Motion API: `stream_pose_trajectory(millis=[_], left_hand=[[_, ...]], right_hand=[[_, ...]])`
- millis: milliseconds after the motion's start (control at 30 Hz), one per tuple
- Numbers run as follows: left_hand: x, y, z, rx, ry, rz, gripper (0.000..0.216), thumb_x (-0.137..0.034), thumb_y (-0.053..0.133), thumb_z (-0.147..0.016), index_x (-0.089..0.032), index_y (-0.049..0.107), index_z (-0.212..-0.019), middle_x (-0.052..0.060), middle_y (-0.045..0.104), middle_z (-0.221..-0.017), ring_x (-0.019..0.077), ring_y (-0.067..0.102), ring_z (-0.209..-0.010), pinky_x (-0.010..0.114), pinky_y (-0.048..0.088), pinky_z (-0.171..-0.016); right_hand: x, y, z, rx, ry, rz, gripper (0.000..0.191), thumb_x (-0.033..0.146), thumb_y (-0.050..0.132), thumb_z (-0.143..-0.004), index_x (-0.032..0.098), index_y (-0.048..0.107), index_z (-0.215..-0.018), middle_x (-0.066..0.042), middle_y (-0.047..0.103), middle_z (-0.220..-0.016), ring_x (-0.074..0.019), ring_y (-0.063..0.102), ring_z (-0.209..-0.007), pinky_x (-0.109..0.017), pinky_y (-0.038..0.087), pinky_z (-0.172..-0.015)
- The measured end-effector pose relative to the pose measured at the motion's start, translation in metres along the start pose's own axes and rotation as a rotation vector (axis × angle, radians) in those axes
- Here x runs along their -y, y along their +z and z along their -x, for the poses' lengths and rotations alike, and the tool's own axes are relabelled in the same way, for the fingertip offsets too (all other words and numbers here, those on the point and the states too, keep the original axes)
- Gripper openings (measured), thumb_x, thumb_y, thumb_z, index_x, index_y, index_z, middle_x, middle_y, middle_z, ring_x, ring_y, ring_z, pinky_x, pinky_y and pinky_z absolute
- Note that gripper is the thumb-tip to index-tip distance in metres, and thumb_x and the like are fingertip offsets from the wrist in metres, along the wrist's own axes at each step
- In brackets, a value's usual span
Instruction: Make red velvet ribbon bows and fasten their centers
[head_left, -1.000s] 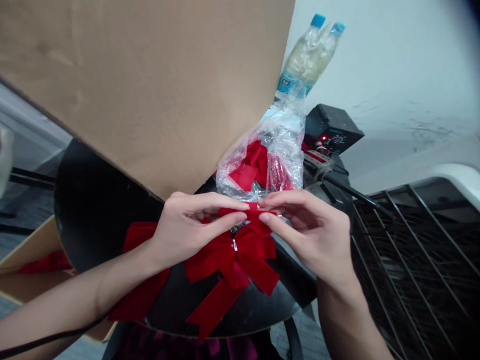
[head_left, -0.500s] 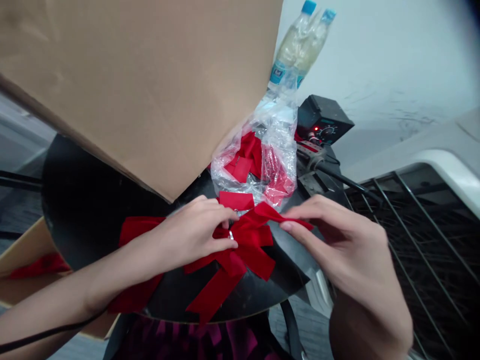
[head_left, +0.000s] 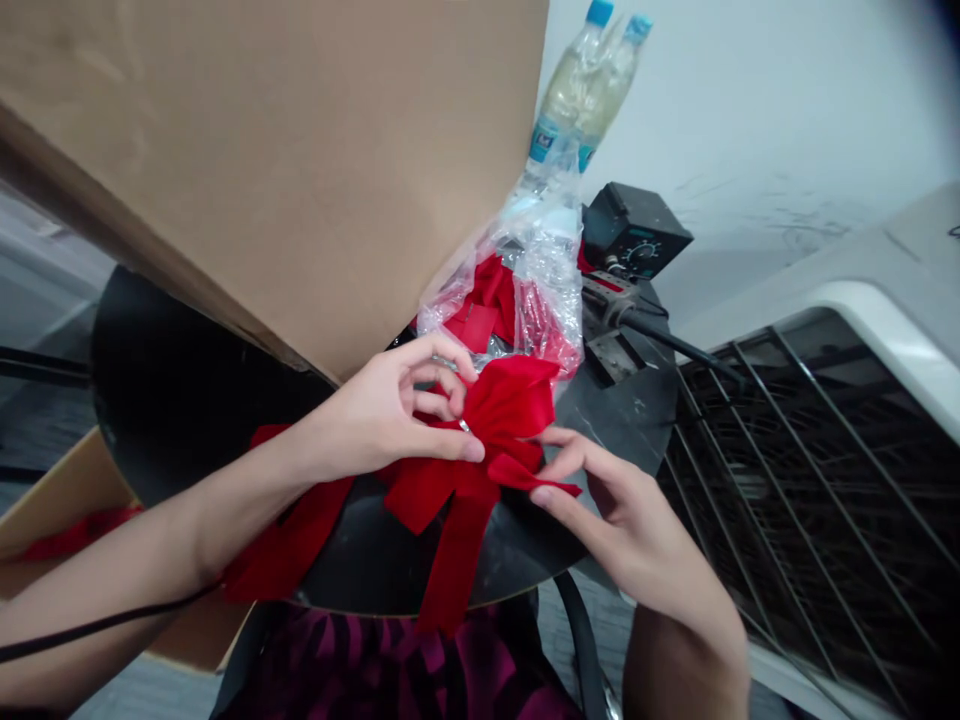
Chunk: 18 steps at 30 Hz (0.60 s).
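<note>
A red ribbon bow (head_left: pixel 517 400) with several loops and hanging tails is held over the front of a round black table (head_left: pixel 345 560). My left hand (head_left: pixel 409 410) pinches the bow near its centre, where a small shiny silver piece shows by the thumb. With thumb and fingers, my right hand (head_left: pixel 600 490) grips a lower right loop of the same bow. More red ribbon (head_left: pixel 300 545) lies under my left forearm and over the table's edge. Behind the bow, a clear plastic bag (head_left: pixel 551 270) contains more red ribbon pieces (head_left: pixel 491 300).
A large cardboard box (head_left: pixel 300 150) fills the upper left. Two bottles with blue caps (head_left: pixel 577 90) stand behind the bag. A black control box with a dial (head_left: pixel 637 230) and a cable sit at the right, beside a white-framed grille (head_left: pixel 810 450). An open carton (head_left: pixel 75 500) is at lower left.
My right hand has moved down and left, from an upper loop to a lower one. The upper loop now stands spread open. The bow has turned, and the control box's red light no longer shows.
</note>
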<state>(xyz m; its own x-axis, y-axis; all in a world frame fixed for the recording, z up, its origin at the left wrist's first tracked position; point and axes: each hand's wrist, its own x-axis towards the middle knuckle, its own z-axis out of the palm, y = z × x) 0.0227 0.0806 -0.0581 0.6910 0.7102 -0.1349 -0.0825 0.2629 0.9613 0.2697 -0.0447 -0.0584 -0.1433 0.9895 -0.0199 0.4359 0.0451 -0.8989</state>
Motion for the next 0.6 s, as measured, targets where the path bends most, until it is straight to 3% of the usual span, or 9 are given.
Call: stream_pose_trajectory(millis=[100,200,267,400,467,533,600], left_hand=[[0.005,-0.003,0.0,0.018,-0.209,0.033,0.059,-0.016,0.1,-0.063,-0.021,0.062,-0.106,0.0,0.07,-0.1,0.011,0.072,-0.084,0.02,0.059,-0.076],[0.01,-0.004,0.0,0.08,-0.45,0.132,0.056,-0.018,0.098,-0.068,-0.018,0.063,-0.111,0.006,0.078,-0.097,0.0145,0.077,-0.083,0.024,0.062,-0.077],[0.011,-0.003,-0.001,0.145,-0.518,0.212,0.054,-0.016,0.095,-0.073,-0.017,0.062,-0.115,0.011,0.082,-0.096,0.0172,0.079,-0.081,0.027,0.063,-0.077],[0.011,0.001,0.0,0.145,-0.414,0.327,0.047,-0.011,0.091,-0.077,-0.018,0.057,-0.109,0.012,0.084,-0.094,0.0173,0.081,-0.079,0.026,0.064,-0.076],[0.011,0.003,0.0,0.114,-0.339,0.346,0.043,-0.011,0.088,-0.08,-0.019,0.055,-0.106,0.011,0.084,-0.096,0.0173,0.081,-0.084,0.027,0.064,-0.081],[0.013,0.004,0.0,0.058,-0.242,0.321,0.041,-0.013,0.086,-0.084,-0.021,0.052,-0.106,0.01,0.084,-0.097,0.0189,0.082,-0.091,0.031,0.065,-0.086],[0.014,0.004,-0.001,-0.013,-0.125,0.26,0.041,-0.016,0.086,-0.086,-0.023,0.051,-0.106,0.006,0.083,-0.094,0.0206,0.082,-0.094,0.032,0.064,-0.089]], right_hand=[[0.005,-0.003,-0.009,0.022,-0.012,-0.035,0.008,0.029,0.07,-0.1,0.027,0.067,-0.093,0.002,0.074,-0.105,-0.0135,0.07,-0.102,-0.024,0.051,-0.092],[0.017,-0.015,-0.015,0.024,-0.062,0.079,0.007,0.027,0.071,-0.099,0.025,0.069,-0.092,0.002,0.075,-0.103,-0.0132,0.07,-0.097,-0.023,0.052,-0.088],[0.025,-0.026,-0.021,0.053,-0.107,0.178,0.008,0.027,0.071,-0.099,0.024,0.071,-0.091,0.001,0.075,-0.1,-0.0136,0.071,-0.093,-0.024,0.053,-0.085],[0.033,-0.045,-0.038,0.074,-0.239,0.36,0.003,0.026,0.072,-0.097,0.024,0.073,-0.096,-0.002,0.076,-0.101,-0.0171,0.072,-0.093,-0.029,0.055,-0.083],[0.035,-0.048,-0.04,0.04,-0.317,0.465,0.003,0.024,0.07,-0.097,0.024,0.073,-0.099,-0.003,0.078,-0.106,-0.0208,0.073,-0.099,-0.035,0.055,-0.091],[0.04,-0.043,-0.032,-0.094,-0.338,0.536,0.006,0.022,0.069,-0.097,0.024,0.074,-0.098,-0.005,0.078,-0.113,-0.0253,0.072,-0.111,-0.042,0.053,-0.102],[0.047,-0.029,-0.018,-0.323,-0.264,0.47,0.007,0.02,0.071,-0.096,0.026,0.075,-0.097,-0.005,0.078,-0.117,-0.0261,0.072,-0.115,-0.042,0.054,-0.104]])
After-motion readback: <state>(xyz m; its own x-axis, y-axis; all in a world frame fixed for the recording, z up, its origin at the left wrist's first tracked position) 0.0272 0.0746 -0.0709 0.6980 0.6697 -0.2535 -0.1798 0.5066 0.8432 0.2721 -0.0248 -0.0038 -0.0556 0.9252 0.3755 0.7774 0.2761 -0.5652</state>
